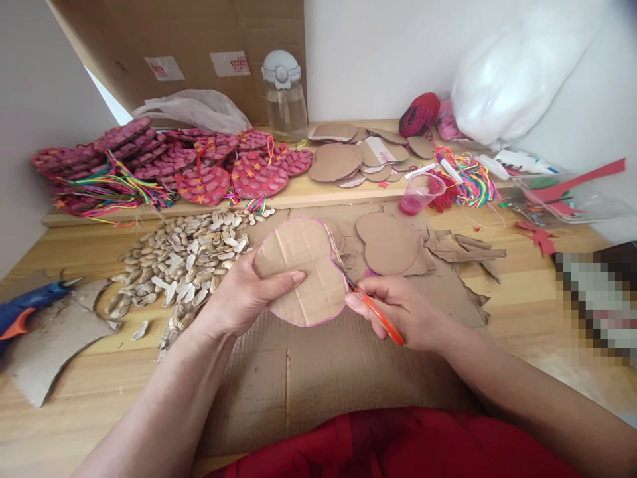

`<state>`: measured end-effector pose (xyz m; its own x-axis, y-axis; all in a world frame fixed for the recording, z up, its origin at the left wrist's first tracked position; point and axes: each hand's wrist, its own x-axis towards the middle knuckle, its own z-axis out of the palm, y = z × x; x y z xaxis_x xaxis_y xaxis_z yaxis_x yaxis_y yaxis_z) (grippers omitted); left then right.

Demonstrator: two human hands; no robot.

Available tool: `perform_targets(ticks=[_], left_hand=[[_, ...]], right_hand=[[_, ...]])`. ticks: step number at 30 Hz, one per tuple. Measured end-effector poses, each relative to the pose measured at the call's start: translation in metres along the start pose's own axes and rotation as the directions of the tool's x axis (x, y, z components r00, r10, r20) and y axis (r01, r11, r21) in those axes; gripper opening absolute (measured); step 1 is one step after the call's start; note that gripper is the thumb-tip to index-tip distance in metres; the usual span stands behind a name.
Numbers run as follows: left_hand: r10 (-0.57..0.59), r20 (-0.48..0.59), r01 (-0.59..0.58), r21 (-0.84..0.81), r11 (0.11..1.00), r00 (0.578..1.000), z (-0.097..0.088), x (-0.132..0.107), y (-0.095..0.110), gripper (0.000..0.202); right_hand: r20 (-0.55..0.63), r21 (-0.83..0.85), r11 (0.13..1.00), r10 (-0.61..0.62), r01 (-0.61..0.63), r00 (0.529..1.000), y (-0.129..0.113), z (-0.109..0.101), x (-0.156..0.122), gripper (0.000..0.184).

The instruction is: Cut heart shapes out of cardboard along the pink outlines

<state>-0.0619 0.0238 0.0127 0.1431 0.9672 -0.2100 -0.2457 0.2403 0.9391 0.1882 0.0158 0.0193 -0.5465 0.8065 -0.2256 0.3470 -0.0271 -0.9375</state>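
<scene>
Wooden table [522,279] | left hand [243,295] pinches cardboard cutout [303,259] | right hand [405,311] grips scissors [374,310] at edge

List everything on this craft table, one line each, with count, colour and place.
cardboard cutout: one, brown with pink edge, in left hand
scissors: one, orange handles, in right hand
shell pieces: a heap, pale, table left of the cutout
decorated pieces: many, red-pink, ledge at left
cardboard shapes: several, brown, ledge at middle
water bottle: one, clear, white lid, ledge at back
glue gun: one, blue, table's left edge
cup: one, pink, by the ledge, right
left hand: one, bare, gripping the cutout
right hand: one, bare, closed on the scissors
</scene>
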Motion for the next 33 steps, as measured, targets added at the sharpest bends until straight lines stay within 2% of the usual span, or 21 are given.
perform_targets(ticks=[6, 15, 23, 26, 28, 31, 33], left_hand=[[-0.008, 0.004, 0.008, 0.010, 1.000, 1.000, -0.0018, -0.0009, 0.0004, 0.047], [-0.011, 0.001, 0.011, 0.041, 0.999, 1.000, -0.0013, -0.0012, 0.0007, 0.050], [-0.004, -0.021, 0.004, 0.033, 0.999, 1.000, -0.0006, 0.0012, 0.0007, 0.054], [0.032, -0.015, -0.032, -0.035, 0.999, 0.999, 0.0024, 0.0037, 0.0004, 0.052], [0.037, -0.059, -0.044, -0.115, 0.992, 0.998, 0.0042, 0.0059, 0.0003, 0.050], [-0.038, -0.109, 0.012, -0.228, 0.974, 0.993, 0.0063, 0.0085, 0.0013, 0.063], [-0.083, -0.082, 0.057, -0.274, 0.960, 0.993, 0.0077, 0.0086, 0.0024, 0.071]], right_hand=[[0.010, 0.040, 0.999, -0.001, 0.001, 1.000, 0.0019, 0.0000, 0.0000, 0.048], [-0.016, -0.013, 1.000, 0.010, -0.010, 1.000, 0.0017, 0.0025, 0.0003, 0.051], [-0.096, -0.172, 0.985, -0.041, 0.024, 0.995, 0.0032, 0.0050, 0.0010, 0.050], [-0.129, -0.219, 0.975, -0.066, 0.036, 0.990, 0.0057, 0.0054, 0.0020, 0.050], [-0.148, -0.247, 0.968, -0.079, 0.041, 0.986, 0.0065, 0.0057, 0.0026, 0.051], [-0.160, -0.255, 0.967, -0.056, 0.013, 0.985, 0.0059, 0.0056, 0.0033, 0.052], [-0.174, -0.254, 0.967, -0.036, -0.010, 0.984, 0.0050, 0.0052, 0.0036, 0.053]])
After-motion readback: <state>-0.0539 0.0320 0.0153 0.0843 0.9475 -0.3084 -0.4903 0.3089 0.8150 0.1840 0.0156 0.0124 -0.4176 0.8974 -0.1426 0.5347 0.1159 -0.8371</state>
